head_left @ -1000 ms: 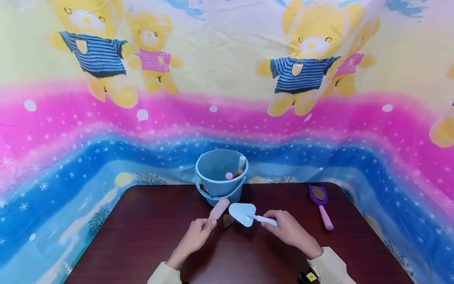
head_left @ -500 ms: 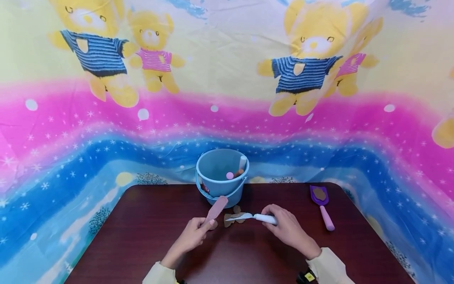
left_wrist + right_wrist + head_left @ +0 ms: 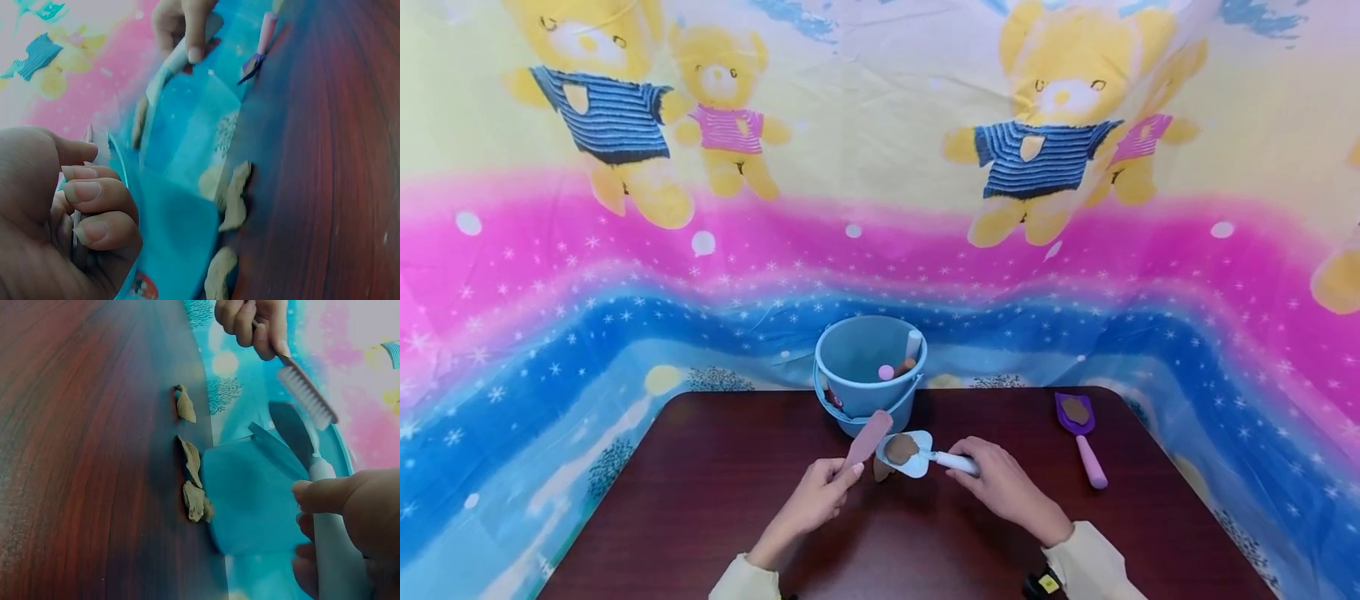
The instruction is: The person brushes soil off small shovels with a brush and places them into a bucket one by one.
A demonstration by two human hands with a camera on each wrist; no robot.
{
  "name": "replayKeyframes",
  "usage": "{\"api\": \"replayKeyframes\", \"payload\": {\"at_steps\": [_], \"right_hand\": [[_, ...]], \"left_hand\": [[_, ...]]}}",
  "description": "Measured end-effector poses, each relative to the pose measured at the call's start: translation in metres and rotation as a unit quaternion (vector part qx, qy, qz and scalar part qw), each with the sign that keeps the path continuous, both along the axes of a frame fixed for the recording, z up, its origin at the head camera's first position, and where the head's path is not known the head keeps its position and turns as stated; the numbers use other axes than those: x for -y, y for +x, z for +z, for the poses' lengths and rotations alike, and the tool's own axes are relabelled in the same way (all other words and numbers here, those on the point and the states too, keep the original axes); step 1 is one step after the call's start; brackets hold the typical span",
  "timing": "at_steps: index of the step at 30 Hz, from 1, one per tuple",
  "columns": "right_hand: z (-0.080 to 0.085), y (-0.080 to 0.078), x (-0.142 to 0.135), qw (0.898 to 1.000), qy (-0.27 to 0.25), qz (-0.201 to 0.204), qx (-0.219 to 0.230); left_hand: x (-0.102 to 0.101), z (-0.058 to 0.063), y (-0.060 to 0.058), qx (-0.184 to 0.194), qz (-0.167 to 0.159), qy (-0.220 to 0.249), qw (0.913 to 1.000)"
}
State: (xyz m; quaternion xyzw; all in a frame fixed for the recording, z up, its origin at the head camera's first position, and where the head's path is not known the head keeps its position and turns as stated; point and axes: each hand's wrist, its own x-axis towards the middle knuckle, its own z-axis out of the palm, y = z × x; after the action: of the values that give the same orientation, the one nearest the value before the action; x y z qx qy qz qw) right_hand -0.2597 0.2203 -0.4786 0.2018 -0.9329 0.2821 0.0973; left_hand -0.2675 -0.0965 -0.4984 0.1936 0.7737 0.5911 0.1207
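My left hand (image 3: 820, 497) grips a pink-backed brush (image 3: 870, 437) by its handle; its white bristles (image 3: 305, 394) show in the right wrist view. Curled around the white handle of a pale blue trowel (image 3: 920, 462), my right hand (image 3: 1000, 483) keeps it raised above the table. A flat brown piece (image 3: 901, 449) lies on the trowel's blade, close beside the brush head. Below on the table are several thin, curled brown pieces (image 3: 194, 501), partly hidden by the blade in the head view.
A blue bucket (image 3: 838, 385) with handled items inside stands just behind the tools. At the right of the dark wooden table (image 3: 715, 475) lies a purple shovel (image 3: 1083, 442) with a pink handle and a brown piece in it. A printed bear cloth hangs behind.
The trowel, seen bare and then tilted edge-on over the brown pieces, now faces up with a brown piece on it. The brush has shifted slightly right, toward the blade.
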Motion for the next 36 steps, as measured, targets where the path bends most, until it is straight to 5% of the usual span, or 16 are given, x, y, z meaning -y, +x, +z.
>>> {"api": "replayKeyframes", "payload": {"at_steps": [8,16,21,27,36], "right_hand": [[-0.001,-0.003,0.008,0.999,-0.008,0.023,0.034],[0.001,-0.006,0.017,1.0,-0.009,0.015,0.012],[0.005,-0.006,0.02,1.0,-0.011,0.008,-0.005],[0.005,-0.005,0.017,1.0,-0.01,0.0,-0.001],[0.002,-0.005,0.016,1.0,-0.025,0.004,-0.015]], "left_hand": [[-0.025,0.002,0.008,-0.018,-0.029,0.001,0.9994],[-0.04,0.005,0.01,-0.04,-0.037,-0.009,0.9984],[-0.046,0.003,0.009,-0.11,-0.015,-0.059,0.992],[-0.048,-0.001,0.009,-0.2,0.049,-0.135,0.9693],[-0.041,-0.005,0.006,-0.161,0.063,-0.146,0.974]]}}
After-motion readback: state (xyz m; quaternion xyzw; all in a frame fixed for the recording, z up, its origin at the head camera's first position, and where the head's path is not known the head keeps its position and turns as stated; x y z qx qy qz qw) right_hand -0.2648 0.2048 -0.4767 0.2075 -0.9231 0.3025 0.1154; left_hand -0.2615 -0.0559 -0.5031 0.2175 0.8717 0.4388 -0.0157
